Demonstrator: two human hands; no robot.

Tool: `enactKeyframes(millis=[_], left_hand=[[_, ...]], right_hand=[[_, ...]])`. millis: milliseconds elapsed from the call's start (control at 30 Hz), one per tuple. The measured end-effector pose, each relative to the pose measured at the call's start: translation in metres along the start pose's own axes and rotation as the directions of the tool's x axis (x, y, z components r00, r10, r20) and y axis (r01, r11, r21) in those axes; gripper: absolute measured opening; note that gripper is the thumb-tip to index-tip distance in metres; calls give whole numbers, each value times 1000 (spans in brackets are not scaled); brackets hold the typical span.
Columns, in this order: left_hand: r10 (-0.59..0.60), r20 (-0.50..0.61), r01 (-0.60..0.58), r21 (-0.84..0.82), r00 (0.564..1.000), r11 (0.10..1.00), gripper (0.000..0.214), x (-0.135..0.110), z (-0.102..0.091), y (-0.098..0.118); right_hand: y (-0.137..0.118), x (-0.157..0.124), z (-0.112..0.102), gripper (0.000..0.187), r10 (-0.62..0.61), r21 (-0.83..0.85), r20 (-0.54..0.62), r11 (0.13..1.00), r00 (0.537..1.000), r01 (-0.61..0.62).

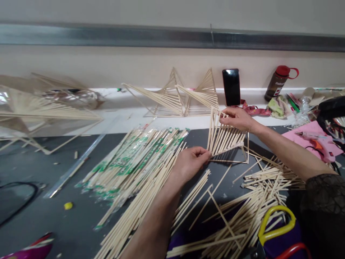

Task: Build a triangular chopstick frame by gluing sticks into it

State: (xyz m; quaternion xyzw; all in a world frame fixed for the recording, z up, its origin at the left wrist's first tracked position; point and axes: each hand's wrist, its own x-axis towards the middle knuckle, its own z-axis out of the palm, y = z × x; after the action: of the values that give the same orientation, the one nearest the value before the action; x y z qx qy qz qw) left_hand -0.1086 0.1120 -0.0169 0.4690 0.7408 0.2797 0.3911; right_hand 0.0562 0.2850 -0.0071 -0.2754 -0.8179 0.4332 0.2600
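Note:
A small frame of wooden sticks (pixel 229 140), its slats fanned in a slanting row, is between my two hands on the dark table. My left hand (pixel 192 160) pinches its lower left corner between thumb and fingers. At the upper edge, my right hand (pixel 238 119) has its thumb and fingers closed on the stick ends. Loose sticks (pixel 258 201) lie heaped below and to the right of the frame. A bundle of longer sticks (pixel 145 205) runs under my left forearm, beside sticks in clear and green wrappers (pixel 137 158).
Two joined stick models (pixel 172 97) stand by the wall; a larger one (pixel 48 111) is at left. A phone (pixel 231 87) leans near a bottle (pixel 277 84). A pink glue gun (pixel 320 145) lies at right, yellow-handled scissors (pixel 277 223) in front, a clear ruler (pixel 75 165) at left.

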Motion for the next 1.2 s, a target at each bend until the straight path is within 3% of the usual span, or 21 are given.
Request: enactKeyframes(millis=[500, 1200], left_hand=[[42, -72, -27, 195, 997, 980, 23, -3, 0, 9], [76, 3, -76, 48, 997, 996, 24, 2, -1, 2]], right_hand=[[-3, -6, 3, 32, 52, -20, -2, 998, 999, -52], [3, -6, -2, 34, 3, -2, 36, 1000, 999, -3]])
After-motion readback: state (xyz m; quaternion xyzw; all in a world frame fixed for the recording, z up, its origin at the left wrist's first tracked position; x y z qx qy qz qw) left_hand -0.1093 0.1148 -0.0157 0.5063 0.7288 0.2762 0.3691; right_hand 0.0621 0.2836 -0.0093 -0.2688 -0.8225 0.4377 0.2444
